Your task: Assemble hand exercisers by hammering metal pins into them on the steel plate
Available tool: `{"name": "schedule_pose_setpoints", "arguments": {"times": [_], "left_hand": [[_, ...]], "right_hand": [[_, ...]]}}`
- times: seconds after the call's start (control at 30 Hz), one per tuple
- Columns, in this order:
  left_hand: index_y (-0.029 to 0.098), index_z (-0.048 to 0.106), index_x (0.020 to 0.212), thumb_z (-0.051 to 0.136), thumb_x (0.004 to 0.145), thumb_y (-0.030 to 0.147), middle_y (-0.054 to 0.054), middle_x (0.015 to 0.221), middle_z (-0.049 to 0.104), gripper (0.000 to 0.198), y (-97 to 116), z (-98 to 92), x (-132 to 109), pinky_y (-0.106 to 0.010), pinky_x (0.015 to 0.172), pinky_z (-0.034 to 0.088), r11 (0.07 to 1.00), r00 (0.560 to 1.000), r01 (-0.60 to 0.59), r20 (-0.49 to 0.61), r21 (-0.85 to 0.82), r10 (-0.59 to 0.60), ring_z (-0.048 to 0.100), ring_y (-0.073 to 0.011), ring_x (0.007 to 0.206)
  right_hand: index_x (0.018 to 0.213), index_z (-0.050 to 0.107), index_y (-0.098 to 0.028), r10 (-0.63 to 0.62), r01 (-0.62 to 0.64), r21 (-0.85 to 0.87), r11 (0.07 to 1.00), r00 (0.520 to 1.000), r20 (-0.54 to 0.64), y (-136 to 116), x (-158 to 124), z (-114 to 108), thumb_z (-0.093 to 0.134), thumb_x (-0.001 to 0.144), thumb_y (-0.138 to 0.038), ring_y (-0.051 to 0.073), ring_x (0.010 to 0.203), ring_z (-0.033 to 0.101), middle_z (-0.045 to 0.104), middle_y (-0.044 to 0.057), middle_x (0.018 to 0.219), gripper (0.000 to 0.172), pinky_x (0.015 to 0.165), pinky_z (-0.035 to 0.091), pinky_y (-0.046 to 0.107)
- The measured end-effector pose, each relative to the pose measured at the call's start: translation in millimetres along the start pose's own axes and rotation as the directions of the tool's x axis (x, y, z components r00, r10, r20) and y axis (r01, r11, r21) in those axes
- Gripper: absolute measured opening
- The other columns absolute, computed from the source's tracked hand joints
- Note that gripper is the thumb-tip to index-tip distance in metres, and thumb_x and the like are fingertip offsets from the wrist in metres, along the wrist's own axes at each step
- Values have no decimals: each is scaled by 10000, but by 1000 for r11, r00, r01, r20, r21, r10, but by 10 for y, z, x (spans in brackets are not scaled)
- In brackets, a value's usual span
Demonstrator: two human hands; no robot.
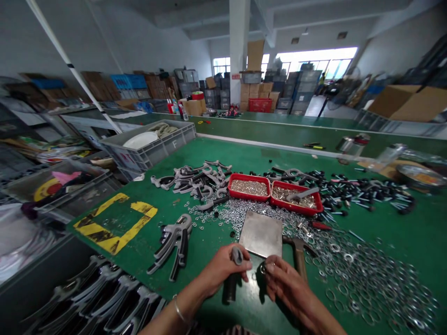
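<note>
My left hand (220, 266) is closed around a grey and black handle piece (229, 289), whose grey end points up past the thumb. Close by on the right, my right hand (288, 286) pinches a small dark round part (262, 268) with a shiny edge. Its exact kind is hard to make out. Just beyond both hands lies a square metal plate (261, 232). A hammer (299, 256) with a wooden handle rests beside the plate, partly behind my right hand. Several assembled hand grips (174, 244) lie to the left.
Two red trays (248, 197) of small metal parts stand behind the plate. Loose metal rings (370, 274) spread across the right. Black-headed bolts (366, 190) and grey handle parts (199, 179) lie farther back. A grey crate (153, 151) stands at the far left, hand grips (115, 298) at lower left.
</note>
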State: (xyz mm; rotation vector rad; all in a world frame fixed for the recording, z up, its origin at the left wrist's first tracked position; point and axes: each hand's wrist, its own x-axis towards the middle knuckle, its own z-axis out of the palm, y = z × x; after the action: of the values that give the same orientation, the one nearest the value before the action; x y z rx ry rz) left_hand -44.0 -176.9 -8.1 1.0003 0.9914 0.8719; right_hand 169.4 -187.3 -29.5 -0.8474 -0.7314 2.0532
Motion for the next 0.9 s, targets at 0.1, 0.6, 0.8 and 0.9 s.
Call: {"name": "schedule_pose_setpoints", "arguments": {"times": [0.1, 0.6, 0.8, 0.9], "left_hand": [[137, 597, 841, 812, 681, 302, 21, 684, 589, 315, -115, 164, 35, -226, 607, 464, 987, 1000, -3, -19, -161, 0, 617, -119, 587], [115, 632, 863, 836, 678, 345, 3, 648, 625, 359, -306, 172, 50, -237, 607, 465, 983, 996, 34, -71, -183, -48, 613, -130, 591], [115, 638, 815, 835, 670, 343, -12, 654, 641, 335, -291, 177, 15, -240, 620, 465, 987, 998, 69, -1, -148, -70, 620, -135, 607], [133, 610, 823, 816, 679, 340, -9, 650, 641, 326, -264, 132, 11, -242, 587, 461, 994, 990, 93, 112, -64, -86, 620, -144, 579]], "right_hand": [[900, 581, -190, 4, -3, -43, 999, 1000, 23, 32, -13, 89, 696, 854, -368, 78, 528, 408, 510, -45, 661, 217, 476, 450, 213], [894, 597, -174, 39, -39, 19, 999, 999, -29, 46, -52, 126, 653, 897, -320, 65, 531, 426, 509, -39, 679, 156, 479, 462, 197], [856, 629, -168, 104, -95, 120, 988, 992, -67, 70, -69, 102, 739, 831, -311, 58, 549, 478, 553, -22, 696, 181, 497, 434, 170], [854, 644, -175, 137, -126, 111, 986, 987, -89, 85, -67, 88, 757, 807, -345, 52, 529, 462, 550, -29, 678, 210, 495, 421, 169]]}}
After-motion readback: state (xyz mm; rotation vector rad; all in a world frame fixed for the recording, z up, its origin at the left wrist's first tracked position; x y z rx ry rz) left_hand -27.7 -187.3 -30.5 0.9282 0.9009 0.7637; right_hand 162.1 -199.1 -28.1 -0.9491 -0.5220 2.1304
